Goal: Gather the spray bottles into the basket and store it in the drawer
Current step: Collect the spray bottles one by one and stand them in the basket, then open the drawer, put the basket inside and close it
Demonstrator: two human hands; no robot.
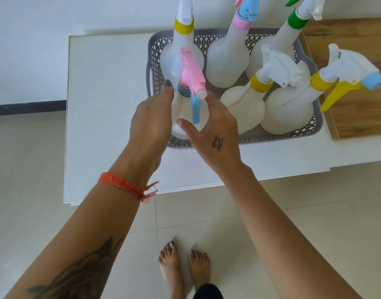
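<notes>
Both bare forearms reach forward, hands close together. The left hand (pixel 150 124) curls fingers out of sight, thumb raised. The right hand (pixel 213 130) is spread, thumb pointing toward the left, fingers hidden beyond it

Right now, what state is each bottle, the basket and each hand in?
Basket: on the white table, nearly full.
Pink-head bottle: upright, front-left corner, between both hands.
Five other bottles: upright in basket.
Left hand: against the bottle.
Right hand: open, beside it.

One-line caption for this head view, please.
Both hands, left and right, steady the pink-topped spray bottle in the grey basket beside five others.
</notes>
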